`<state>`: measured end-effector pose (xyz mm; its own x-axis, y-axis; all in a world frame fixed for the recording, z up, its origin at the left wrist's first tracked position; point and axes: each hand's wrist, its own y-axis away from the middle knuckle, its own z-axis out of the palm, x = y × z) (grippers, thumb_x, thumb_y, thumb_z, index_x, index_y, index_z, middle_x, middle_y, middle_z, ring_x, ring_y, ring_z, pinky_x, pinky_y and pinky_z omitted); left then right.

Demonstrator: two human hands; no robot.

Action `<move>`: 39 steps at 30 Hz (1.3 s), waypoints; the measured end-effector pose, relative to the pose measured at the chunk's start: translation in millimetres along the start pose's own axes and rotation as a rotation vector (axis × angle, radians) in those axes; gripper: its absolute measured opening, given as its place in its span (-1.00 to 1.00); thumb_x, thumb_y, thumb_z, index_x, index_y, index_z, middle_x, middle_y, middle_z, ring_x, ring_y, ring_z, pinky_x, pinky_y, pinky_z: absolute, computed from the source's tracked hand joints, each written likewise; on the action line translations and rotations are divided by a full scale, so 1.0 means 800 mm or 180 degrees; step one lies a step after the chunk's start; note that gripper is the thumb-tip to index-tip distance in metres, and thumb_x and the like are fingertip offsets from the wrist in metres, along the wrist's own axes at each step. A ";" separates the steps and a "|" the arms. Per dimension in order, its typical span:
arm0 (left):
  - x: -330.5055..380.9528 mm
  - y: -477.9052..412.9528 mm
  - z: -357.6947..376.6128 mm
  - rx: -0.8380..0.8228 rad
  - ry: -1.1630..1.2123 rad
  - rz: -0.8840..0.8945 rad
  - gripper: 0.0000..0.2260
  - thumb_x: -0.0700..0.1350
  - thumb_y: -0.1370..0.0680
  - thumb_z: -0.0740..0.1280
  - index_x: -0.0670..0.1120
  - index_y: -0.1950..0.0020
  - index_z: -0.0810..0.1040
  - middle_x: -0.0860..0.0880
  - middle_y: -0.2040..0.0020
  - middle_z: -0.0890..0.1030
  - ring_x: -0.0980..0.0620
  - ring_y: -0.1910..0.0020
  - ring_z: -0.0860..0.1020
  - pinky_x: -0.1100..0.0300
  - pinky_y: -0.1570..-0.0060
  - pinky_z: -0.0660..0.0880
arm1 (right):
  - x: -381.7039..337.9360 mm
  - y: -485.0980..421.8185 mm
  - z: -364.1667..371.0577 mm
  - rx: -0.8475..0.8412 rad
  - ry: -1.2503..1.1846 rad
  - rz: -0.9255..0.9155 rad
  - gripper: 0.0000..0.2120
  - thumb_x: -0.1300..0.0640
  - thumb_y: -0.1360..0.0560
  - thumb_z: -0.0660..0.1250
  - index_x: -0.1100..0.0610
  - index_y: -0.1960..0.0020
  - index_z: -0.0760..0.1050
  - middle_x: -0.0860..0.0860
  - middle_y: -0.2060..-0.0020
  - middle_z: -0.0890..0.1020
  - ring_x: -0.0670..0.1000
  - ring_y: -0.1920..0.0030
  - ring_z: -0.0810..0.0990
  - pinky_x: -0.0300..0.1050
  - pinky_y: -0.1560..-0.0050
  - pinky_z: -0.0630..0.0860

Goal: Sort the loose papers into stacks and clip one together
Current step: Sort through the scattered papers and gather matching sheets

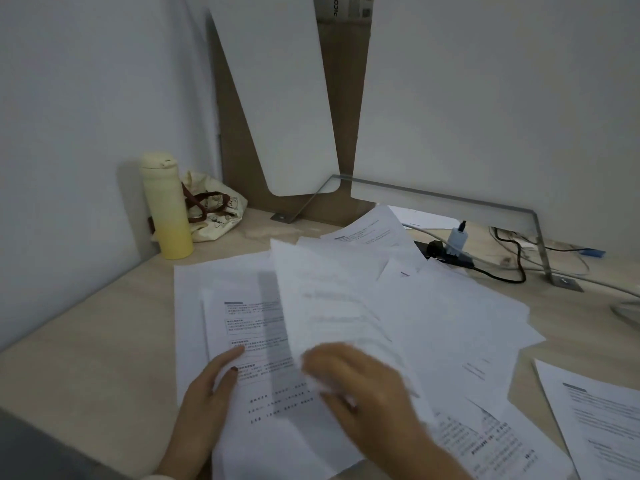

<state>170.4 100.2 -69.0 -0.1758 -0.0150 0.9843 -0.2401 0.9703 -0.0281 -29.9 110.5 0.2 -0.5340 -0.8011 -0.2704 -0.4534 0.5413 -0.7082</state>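
Note:
Loose white printed papers (450, 317) lie scattered and overlapping across the light wooden desk (104, 327). My left hand (207, 393) rests flat on a printed sheet (249, 327) at the left of the pile, fingers pointing up and right. My right hand (360, 386), blurred by motion, grips the lower edge of a raised sheet (322, 299) that stands tilted above the pile. Another printed sheet (599, 420) lies apart at the right edge. No clip is visible.
A yellow and cream bottle (166, 206) and a cloth bag (214, 206) stand in the back left corner. A charger and black cables (457, 247) sit at the back right by a glass divider (450, 202). White panels lean against the wall.

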 end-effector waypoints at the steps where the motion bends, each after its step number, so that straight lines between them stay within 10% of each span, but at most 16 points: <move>1: -0.001 0.000 -0.001 0.0020 0.0149 -0.0091 -0.77 -0.27 -0.57 0.20 0.00 -0.04 0.57 0.00 -0.16 0.55 0.01 -0.23 0.47 0.19 -0.24 0.30 | 0.005 0.012 0.018 -0.0299 0.0037 -0.0083 -0.76 0.19 -0.34 0.32 0.06 0.00 0.47 -0.02 0.08 0.66 -0.06 0.11 0.61 -0.24 0.22 0.55; 7: 0.009 0.004 0.003 -0.0072 0.0599 -0.0627 -0.83 0.03 -0.50 0.30 0.02 0.04 0.65 0.25 0.11 0.68 0.22 0.02 0.59 0.15 -0.10 0.46 | 0.008 0.052 0.067 -0.1059 -0.0220 -0.0288 -0.83 0.09 -0.41 0.39 -0.01 0.01 0.51 -0.07 0.03 0.63 -0.12 0.05 0.57 -0.32 0.12 0.52; 15: -0.008 -0.004 0.006 0.0004 -0.0526 -0.0045 -0.89 -0.16 -0.49 0.35 0.05 0.05 0.56 0.25 -0.01 0.55 0.12 -0.11 0.50 0.42 0.00 0.34 | 0.003 0.061 0.062 -0.1474 0.0449 -0.0069 -0.53 -0.10 -0.20 0.31 -0.09 -0.11 0.43 -0.12 -0.05 0.64 -0.14 -0.02 0.63 -0.36 -0.10 0.47; 18: -0.011 -0.005 0.007 -0.0033 -0.0628 0.0024 -0.87 -0.17 -0.51 0.32 0.04 0.01 0.56 0.19 -0.03 0.55 0.14 -0.11 0.46 0.48 0.04 0.31 | 0.016 0.063 0.039 -0.1024 0.0868 0.0578 -0.42 0.05 0.10 0.53 -0.09 0.07 0.56 -0.07 -0.03 0.61 -0.06 -0.02 0.59 -0.33 0.07 0.52; 24: -0.010 -0.005 0.006 -0.0063 -0.0490 0.0036 -0.84 -0.19 -0.55 0.25 0.04 -0.02 0.55 0.09 -0.08 0.55 0.10 -0.14 0.46 0.41 0.02 0.33 | 0.029 0.047 -0.032 -0.0416 0.1657 0.1388 -0.60 0.34 0.03 0.63 -0.02 0.30 0.65 0.03 0.30 0.52 0.01 0.39 0.50 -0.25 0.45 0.37; 31: 0.000 -0.001 0.003 0.0013 -0.0177 -0.0177 -0.66 -0.13 -0.61 0.12 0.04 -0.39 0.32 0.10 -0.30 0.39 0.10 -0.30 0.33 0.17 -0.31 0.23 | 0.059 0.054 -0.104 -0.0164 -0.0737 0.2351 -0.40 0.56 -0.43 0.16 -0.13 0.26 0.64 -0.26 -0.01 0.54 0.00 0.19 0.58 -0.35 0.35 0.48; 35: 0.008 0.001 0.004 -0.0006 -0.0033 -0.0299 -0.63 0.02 -0.59 0.12 0.04 -0.40 0.33 0.11 -0.34 0.39 0.09 -0.34 0.33 0.17 -0.32 0.22 | 0.098 0.069 -0.131 -0.0552 -0.1528 0.3385 -0.59 0.45 -0.52 0.15 0.02 0.00 0.62 0.00 -0.02 0.63 0.00 0.47 0.55 -0.18 0.39 0.59; 39: 0.005 -0.001 0.006 -0.0009 -0.0256 -0.0347 -0.66 -0.04 -0.54 0.27 0.02 -0.32 0.42 0.03 -0.33 0.44 0.03 -0.34 0.37 0.15 -0.29 0.27 | 0.123 0.089 -0.114 -0.0040 -0.1786 0.4425 -0.57 0.21 -0.54 0.24 0.14 -0.39 0.30 0.16 -0.16 0.53 0.12 0.18 0.61 -0.19 0.32 0.61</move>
<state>165.5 98.5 -65.7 -0.2248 -0.1395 0.9644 -0.2591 0.9626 0.0789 -179.5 93.3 -17.3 -0.1977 0.3513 -0.9152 0.1651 0.9322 0.3221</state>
